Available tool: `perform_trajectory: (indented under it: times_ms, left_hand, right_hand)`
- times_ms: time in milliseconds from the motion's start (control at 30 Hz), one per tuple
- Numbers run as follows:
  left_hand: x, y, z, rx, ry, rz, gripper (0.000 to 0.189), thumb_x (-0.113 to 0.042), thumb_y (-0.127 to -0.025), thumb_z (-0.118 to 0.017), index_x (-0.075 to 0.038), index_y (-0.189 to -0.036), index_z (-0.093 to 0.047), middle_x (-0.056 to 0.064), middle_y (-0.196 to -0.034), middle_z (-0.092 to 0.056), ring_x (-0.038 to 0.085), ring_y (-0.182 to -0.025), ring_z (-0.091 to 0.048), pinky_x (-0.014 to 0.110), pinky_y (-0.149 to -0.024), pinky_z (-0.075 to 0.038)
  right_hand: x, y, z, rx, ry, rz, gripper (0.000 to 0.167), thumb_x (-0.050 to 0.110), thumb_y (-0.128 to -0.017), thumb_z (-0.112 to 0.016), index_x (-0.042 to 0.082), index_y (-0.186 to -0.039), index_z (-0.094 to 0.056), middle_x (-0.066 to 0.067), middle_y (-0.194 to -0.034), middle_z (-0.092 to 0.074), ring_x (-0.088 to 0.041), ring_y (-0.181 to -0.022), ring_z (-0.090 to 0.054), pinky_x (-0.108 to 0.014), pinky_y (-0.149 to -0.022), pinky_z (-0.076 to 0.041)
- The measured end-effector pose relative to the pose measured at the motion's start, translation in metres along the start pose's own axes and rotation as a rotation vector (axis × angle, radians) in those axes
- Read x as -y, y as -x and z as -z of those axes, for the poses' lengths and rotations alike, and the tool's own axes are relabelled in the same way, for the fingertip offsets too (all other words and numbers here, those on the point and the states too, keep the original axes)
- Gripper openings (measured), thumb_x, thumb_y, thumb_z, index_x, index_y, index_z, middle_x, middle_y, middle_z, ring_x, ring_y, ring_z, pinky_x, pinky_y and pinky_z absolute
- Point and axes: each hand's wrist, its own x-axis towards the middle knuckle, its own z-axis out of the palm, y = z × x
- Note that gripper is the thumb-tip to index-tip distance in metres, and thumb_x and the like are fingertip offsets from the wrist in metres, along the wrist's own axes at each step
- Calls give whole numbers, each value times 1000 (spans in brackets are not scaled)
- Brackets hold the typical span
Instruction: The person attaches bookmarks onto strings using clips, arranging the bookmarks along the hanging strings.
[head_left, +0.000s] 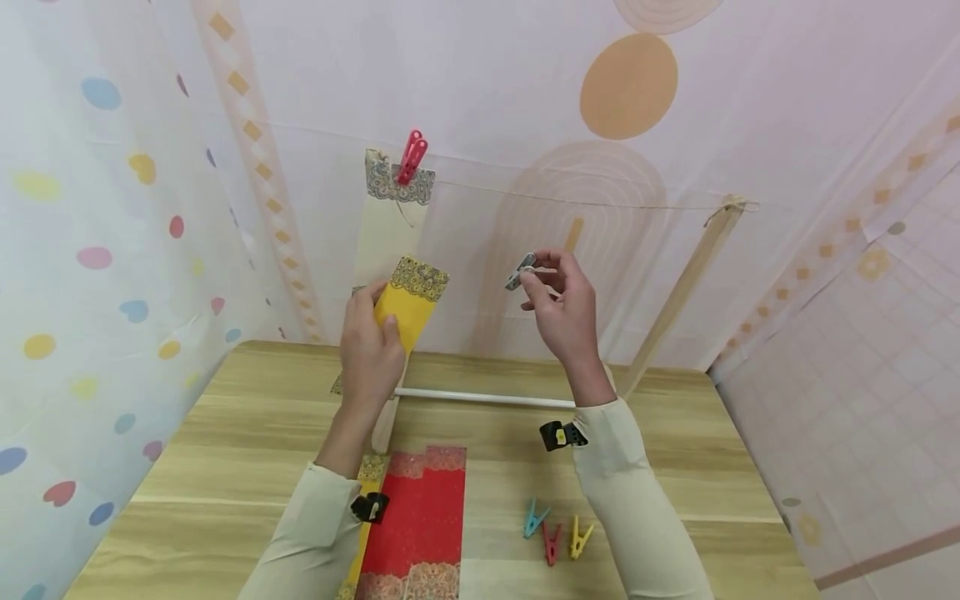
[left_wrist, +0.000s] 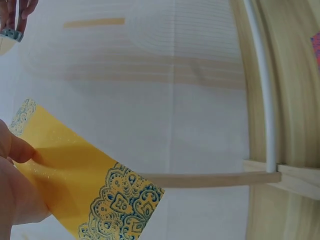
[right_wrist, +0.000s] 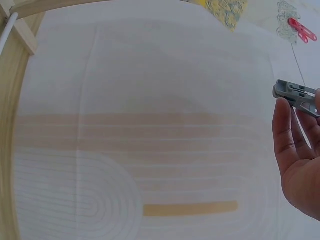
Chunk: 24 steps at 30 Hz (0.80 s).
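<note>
The background is filled by a pale printed cloth (head_left: 487,67), with a wood-grained tabletop (head_left: 675,467) set before it. On the tabletop a wooden frame (head_left: 686,287) is stood, crossed low down by a white rod (head_left: 487,397); a thin string (head_left: 562,200) is tied to the top of its right post. Red cards (head_left: 442,517) with lace-like printed ends are laid overlapping nearer the front, and a yellow strip (head_left: 372,471) just left of them is partly hidden by the left wrist. A cream card (head_left: 393,233) is hung from the string by a red peg (head_left: 412,158) clipped at its patterned top end. In front of the cream card's lower part, a yellow card (head_left: 408,312) is held up, tilted, in the left hand (head_left: 365,346), pinched between thumb and fingers. In the right hand (head_left: 564,304), raised below the string and well apart from the yellow card, a grey peg (head_left: 520,271) is gripped by the fingertips. Smallest of all, a blue peg (head_left: 533,523), a dark red peg (head_left: 552,546) and a yellow peg (head_left: 580,540) are grouped on the tabletop, to the right of the red cards.
</note>
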Motion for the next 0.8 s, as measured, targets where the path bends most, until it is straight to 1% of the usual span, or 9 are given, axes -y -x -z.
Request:
perform_trajectory:
  times_ms: [133, 300, 433, 533, 700, 800]
  left_hand:
    - [-8, -6, -4, 15, 9, 5, 46, 9, -91, -50, 2, -136, -51, 25, -118, -54, 35, -98, -53, 47, -80, -45]
    - [-16, -10, -9, 20, 5, 10, 47, 10, -91, -51, 2, -137, -51, 25, -117, -54, 35, -97, -52, 48, -79, -46]
    - [-21, -17, -13, 12, 28, -28, 47, 12, -90, -50, 4, -136, -51, 25, -118, -55, 36, -98, -53, 48, -82, -45]
    - [-23, -22, -16, 6, 36, -53, 47, 13, -90, -49, 5, -136, -51, 25, -117, -56, 36, -98, -52, 46, -82, -44]
    - [-26, -29, -18, -18, 37, -60, 47, 13, -88, -49, 5, -135, -52, 25, -113, -55, 36, -95, -52, 45, -78, -43]
    - [-29, -32, -18, -32, 44, -67, 48, 14, -88, -48, 5, -134, -52, 26, -113, -56, 37, -95, -53, 46, -78, -43]
  right_hand:
    - [5, -6, -4, 3, 2, 7, 22, -4, -95, -64, -6, -116, -58, -16, -104, -65, -27, -89, -68, -26, -61, -57]
    - [11, -13, -6, 14, 9, 16, 23, -4, -95, -64, -6, -118, -58, -16, -106, -64, -27, -90, -69, -27, -61, -57]
    - [16, -21, -5, 14, 28, 33, 23, -4, -96, -63, -6, -119, -57, -16, -106, -64, -29, -90, -69, -25, -61, -57]
    - [21, -27, -5, 11, 31, 45, 23, -3, -97, -63, -6, -119, -57, -16, -106, -63, -28, -90, -69, -25, -61, -57]
    - [27, -35, -9, 26, 28, 65, 22, -2, -97, -63, -4, -119, -57, -14, -105, -63, -27, -90, -69, -27, -62, -57]
    - [30, -38, -13, 33, 24, 69, 23, -1, -97, -63, -4, -119, -58, -14, -105, -63, -28, -91, -69, -28, -63, -58]
